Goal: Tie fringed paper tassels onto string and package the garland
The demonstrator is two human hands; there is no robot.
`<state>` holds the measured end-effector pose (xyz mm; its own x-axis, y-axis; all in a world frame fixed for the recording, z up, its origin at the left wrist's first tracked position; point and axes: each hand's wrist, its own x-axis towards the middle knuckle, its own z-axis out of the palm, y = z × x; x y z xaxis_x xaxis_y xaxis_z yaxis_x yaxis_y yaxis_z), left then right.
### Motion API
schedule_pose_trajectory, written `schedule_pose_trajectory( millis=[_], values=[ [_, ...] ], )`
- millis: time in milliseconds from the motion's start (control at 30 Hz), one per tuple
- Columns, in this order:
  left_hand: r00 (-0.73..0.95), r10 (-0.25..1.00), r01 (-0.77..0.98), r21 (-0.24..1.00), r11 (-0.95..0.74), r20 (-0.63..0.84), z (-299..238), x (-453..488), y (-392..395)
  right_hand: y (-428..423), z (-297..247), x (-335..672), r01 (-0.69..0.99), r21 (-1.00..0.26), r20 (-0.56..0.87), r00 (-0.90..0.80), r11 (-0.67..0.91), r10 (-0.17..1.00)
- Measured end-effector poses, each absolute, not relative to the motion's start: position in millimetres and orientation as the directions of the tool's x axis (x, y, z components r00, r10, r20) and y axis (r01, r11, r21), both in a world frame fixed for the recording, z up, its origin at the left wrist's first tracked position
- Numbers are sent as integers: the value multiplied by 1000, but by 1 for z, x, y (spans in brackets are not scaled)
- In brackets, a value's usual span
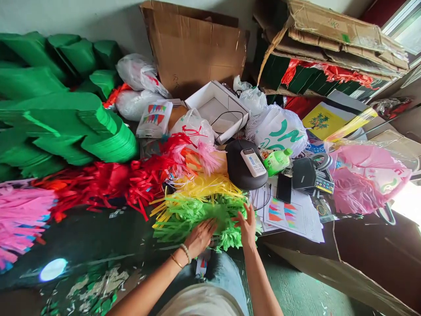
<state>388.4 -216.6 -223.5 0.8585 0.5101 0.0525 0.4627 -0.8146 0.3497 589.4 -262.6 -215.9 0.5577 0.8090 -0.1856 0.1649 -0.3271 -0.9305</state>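
Well, my left hand (200, 238) lies palm down on a heap of green paper fringe (223, 211), with its fingers (210, 226) spread and not clenched. My right hand (245, 224) is beside it, and its fingers (249, 215) stand open, with their lower edge against the same heap. Neither hand is gripping a bunch that I can make out. The green fringe sits right under my fingers on a dark tabletop (88, 237), and yellow paper fringe (204, 186) lies just beyond it, partly under the green strands.

To the left of my fingers, red paper fringe (105, 186) runs across the tabletop, with pink fringe (19, 215) farther along. Beyond those is a big stack of cut green paper shapes (66, 118). Ahead of my fingers, a white remote (253, 162) rests on a round black object (235, 173), near a green bottle (278, 161). To the right of my fingers lie printed papers (289, 215) and a black phone (284, 188). Farther ahead are a white box (217, 107), white plastic bags (279, 129) and a torn cardboard sheet (194, 48). Pink fringe in clear plastic (368, 180) sits off to the right.
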Motion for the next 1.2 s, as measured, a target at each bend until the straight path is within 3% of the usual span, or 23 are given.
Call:
schedule_pose_trajectory(
  millis=[100, 133, 200, 267, 367, 433, 833, 967, 1200],
  values=[
    [879, 472, 424, 349, -835, 61, -229, 378, -213, -279, -197, 581, 308, -893, -48, 658, -327, 751],
    [884, 463, 414, 348, -841, 67, -229, 375, -212, -284, -194, 573, 428, -856, 20, 587, -289, 809],
    [886, 457, 405, 346, -846, 81, -230, 373, -212, -292, -196, 555, 672, -733, 120, 279, -104, 953],
    [879, 468, 413, 344, -843, 94, -230, 372, -213, -296, -206, 539, 814, -572, 165, -5, 100, 986],
    [863, 494, 434, 346, -832, 104, -228, 372, -212, -298, -226, 531, 918, -349, 198, -122, 187, 973],
    [854, 509, 445, 356, -821, 105, -225, 372, -211, -297, -235, 535, 942, -270, 208, -142, 197, 968],
    [793, 608, 548, 397, -736, 31, -210, 367, -194, -268, -211, 558, 890, -305, 131, -313, 339, 941],
    [768, 640, 594, 380, -709, -5, -211, 368, -190, -258, -217, 562, 919, -305, 11, -259, 250, 966],
    [687, 722, 687, 401, -607, -85, -202, 360, -175, -259, -210, 576, 941, -327, -39, -108, 89, 993]
  ],
)
